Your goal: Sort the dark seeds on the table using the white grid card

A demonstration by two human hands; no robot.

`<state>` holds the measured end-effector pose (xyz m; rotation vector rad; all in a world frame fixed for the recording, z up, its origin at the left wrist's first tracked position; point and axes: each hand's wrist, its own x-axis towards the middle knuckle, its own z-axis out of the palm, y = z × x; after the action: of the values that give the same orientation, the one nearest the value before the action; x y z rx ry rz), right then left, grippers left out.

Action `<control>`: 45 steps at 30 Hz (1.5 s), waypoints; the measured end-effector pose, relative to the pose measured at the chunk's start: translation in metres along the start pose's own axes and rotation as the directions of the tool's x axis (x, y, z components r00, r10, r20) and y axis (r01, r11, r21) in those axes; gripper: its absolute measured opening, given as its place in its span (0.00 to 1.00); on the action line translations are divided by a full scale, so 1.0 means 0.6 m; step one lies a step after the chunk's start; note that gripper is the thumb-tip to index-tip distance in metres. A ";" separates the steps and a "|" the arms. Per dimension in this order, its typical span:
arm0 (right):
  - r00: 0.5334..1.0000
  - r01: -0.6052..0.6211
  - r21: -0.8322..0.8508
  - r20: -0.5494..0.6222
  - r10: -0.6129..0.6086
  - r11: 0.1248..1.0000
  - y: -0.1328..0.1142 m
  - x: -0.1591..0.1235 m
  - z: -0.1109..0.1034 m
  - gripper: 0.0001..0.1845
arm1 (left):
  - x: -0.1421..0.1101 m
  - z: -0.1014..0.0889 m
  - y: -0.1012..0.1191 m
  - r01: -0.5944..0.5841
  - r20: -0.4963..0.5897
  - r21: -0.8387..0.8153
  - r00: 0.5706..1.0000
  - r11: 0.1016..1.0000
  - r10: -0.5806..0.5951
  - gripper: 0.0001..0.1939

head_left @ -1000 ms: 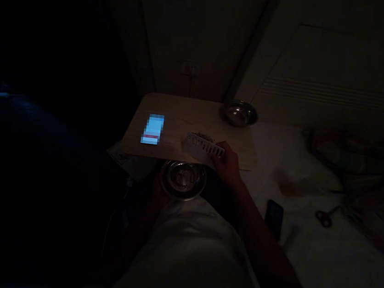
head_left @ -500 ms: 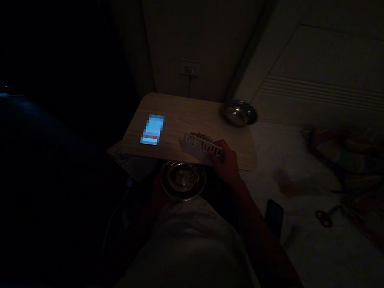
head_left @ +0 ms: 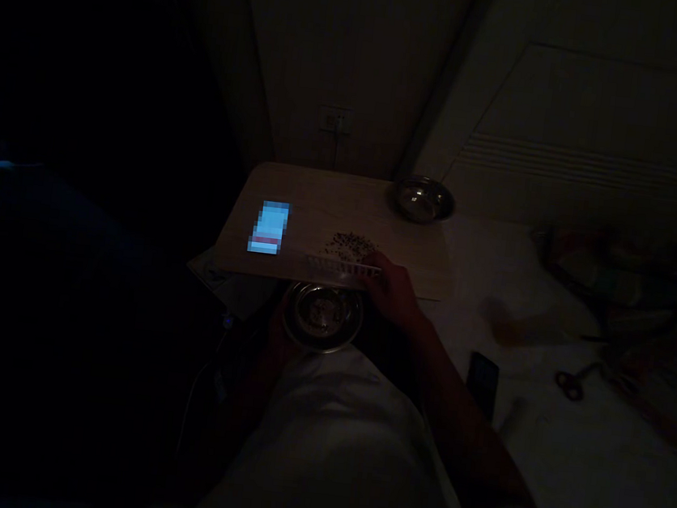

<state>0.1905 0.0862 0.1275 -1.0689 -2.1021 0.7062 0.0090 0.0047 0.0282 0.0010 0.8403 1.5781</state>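
Observation:
My right hand [head_left: 392,289] is closed on one end of a pale strip with a row of slots [head_left: 337,267], whose exact kind I cannot make out. The strip lies low along the front edge of the small wooden table [head_left: 315,190]. Just behind it is a scatter of small dark bits [head_left: 352,246], like seeds or grains. Below that edge, my left hand [head_left: 283,337] grips the left side of a round metal bowl [head_left: 323,317], with some bits inside. Most of its fingers are lost in the dark.
On the table's left lies a lit phone [head_left: 269,228]; a second metal bowl [head_left: 423,200] stands at the back right corner. To the right, a dark phone [head_left: 482,385] and scissors [head_left: 570,385] lie on a white sheet [head_left: 542,448]. A wall socket [head_left: 335,119] holds a plugged cable.
My right hand has brought the slotted strip a little left and toward the table's front edge, tilting it flatter. More of the dark bits show behind it. The held bowl stays put.

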 end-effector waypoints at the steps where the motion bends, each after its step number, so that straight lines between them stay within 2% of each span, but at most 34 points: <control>1: 1.000 0.010 0.010 0.016 -0.010 1.000 0.000 0.000 0.001 0.06 | 0.003 -0.004 -0.002 -0.002 0.002 -0.006 1.000 1.000 0.002 0.14; 4: 0.998 0.033 0.055 0.060 -0.037 0.998 0.004 -0.003 0.002 0.05 | 0.011 -0.013 -0.007 -0.052 0.015 -0.015 0.999 0.999 0.052 0.15; 6: 0.999 0.021 0.083 0.034 -0.024 0.996 0.011 -0.007 0.002 0.06 | 0.012 -0.016 -0.008 -0.035 0.037 -0.008 0.999 0.999 0.036 0.16; 9: 0.987 -0.060 0.094 -0.143 0.073 0.994 0.024 -0.012 -0.004 0.07 | 0.008 -0.018 -0.007 -0.049 0.027 -0.003 0.998 0.999 0.049 0.15; 12: 0.924 -0.126 0.103 -0.351 0.155 0.987 0.040 -0.017 -0.014 0.09 | 0.002 -0.017 -0.008 -0.118 -0.015 0.011 0.993 0.993 0.118 0.13; 15: 0.887 -0.148 0.100 -0.426 0.176 0.984 0.052 -0.020 -0.024 0.10 | -0.003 -0.011 -0.009 -0.069 0.006 0.024 0.998 0.997 0.069 0.16; 20: 0.894 -0.190 0.073 -0.400 0.203 0.979 0.053 -0.025 -0.027 0.09 | -0.006 -0.005 -0.005 -0.041 -0.001 0.039 0.999 0.998 0.041 0.16; 27: 0.911 -0.200 0.057 -0.357 0.207 0.978 0.052 -0.030 -0.022 0.09 | 0.000 -0.012 -0.010 -0.139 -0.002 0.069 0.990 0.988 0.140 0.13; 32: 0.930 -0.182 0.048 -0.315 0.188 0.982 0.056 -0.031 -0.029 0.09 | -0.003 -0.016 -0.010 -0.155 0.009 0.064 0.988 0.986 0.155 0.13; 38: 0.946 -0.185 0.029 -0.267 0.186 0.982 0.051 -0.031 -0.034 0.09 | 0.010 -0.026 -0.016 -0.020 0.025 0.048 1.000 0.999 0.018 0.17; 45: 0.955 -0.180 0.003 -0.239 0.175 0.984 0.040 -0.026 -0.032 0.09 | 0.001 -0.029 -0.015 -0.097 0.013 0.108 0.995 0.989 0.097 0.17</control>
<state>0.2232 0.0887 0.1176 -1.2978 -1.8272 0.6089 0.0088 -0.0039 0.0104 0.1272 0.9310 1.6203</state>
